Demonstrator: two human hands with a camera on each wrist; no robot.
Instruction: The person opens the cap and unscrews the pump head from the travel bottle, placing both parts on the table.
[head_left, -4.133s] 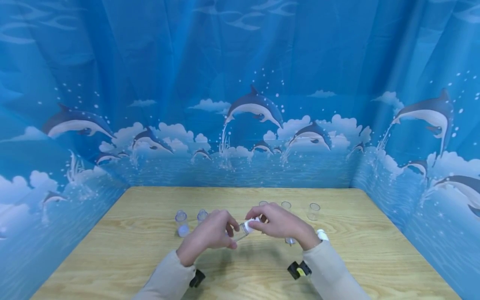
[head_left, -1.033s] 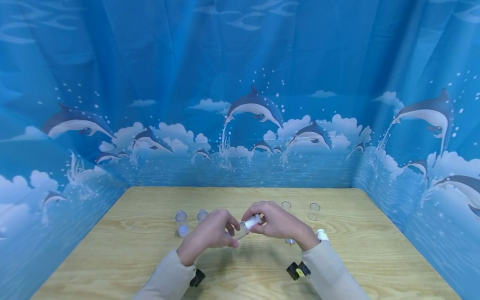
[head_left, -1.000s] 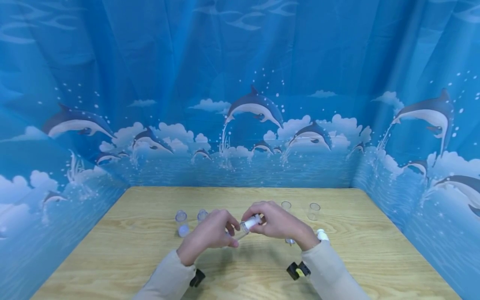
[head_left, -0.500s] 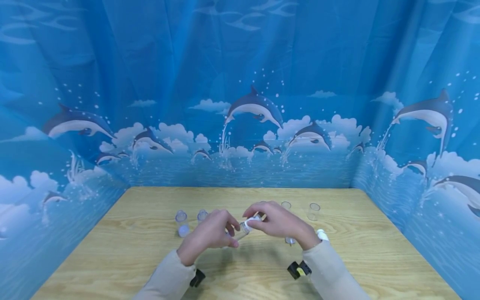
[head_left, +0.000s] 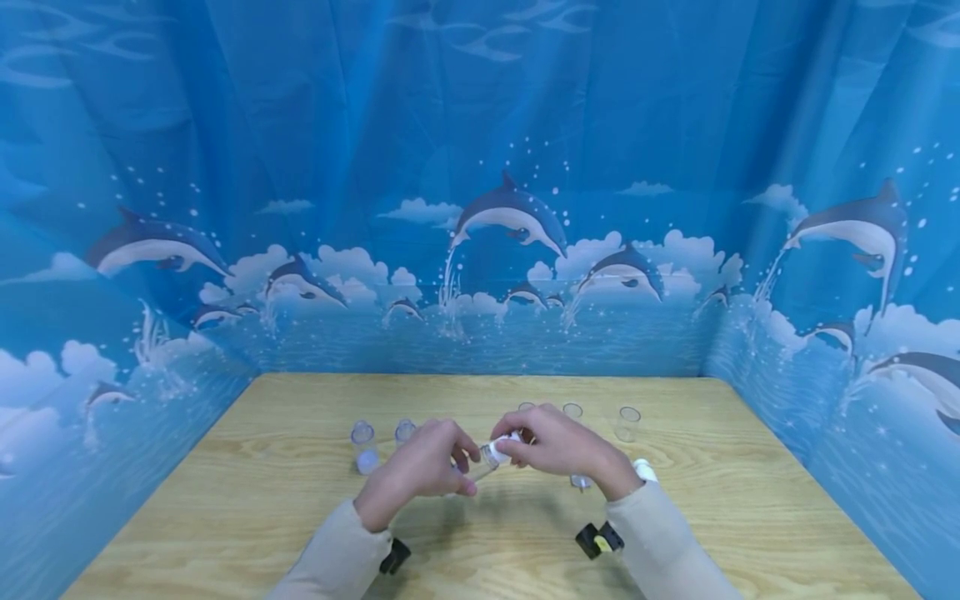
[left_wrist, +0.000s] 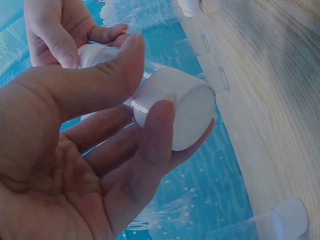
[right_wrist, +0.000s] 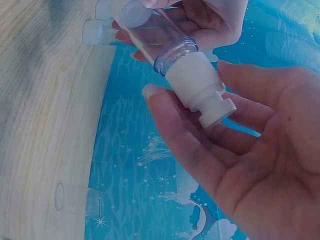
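Note:
My left hand (head_left: 423,462) grips a clear pump bottle (right_wrist: 155,37) by its lower end, fingers and thumb around the white base (left_wrist: 192,115) in the left wrist view. The bottle tilts above the table. At its neck sits a white pump head (right_wrist: 192,75), in line with the clear threaded collar. My right hand (head_left: 562,446) has its thumb and fingers around that pump head in the head view. Whether the threads are engaged cannot be told. Part of the bottle is hidden behind the left fingers.
Two clear bottles (head_left: 365,454) stand left of the left hand, one partly hidden. Clear caps (head_left: 628,423) stand behind and right of the right hand. A white pump head (head_left: 645,470) and a small clear piece (head_left: 580,482) lie near the right wrist. Patterned curtains (head_left: 480,208) surround the wooden table (head_left: 480,550).
The right hand's fingers shift and regrip around the pump head, covering and uncovering it, with a slight move to the right since one second ago. The left hand and bottle stay almost still.

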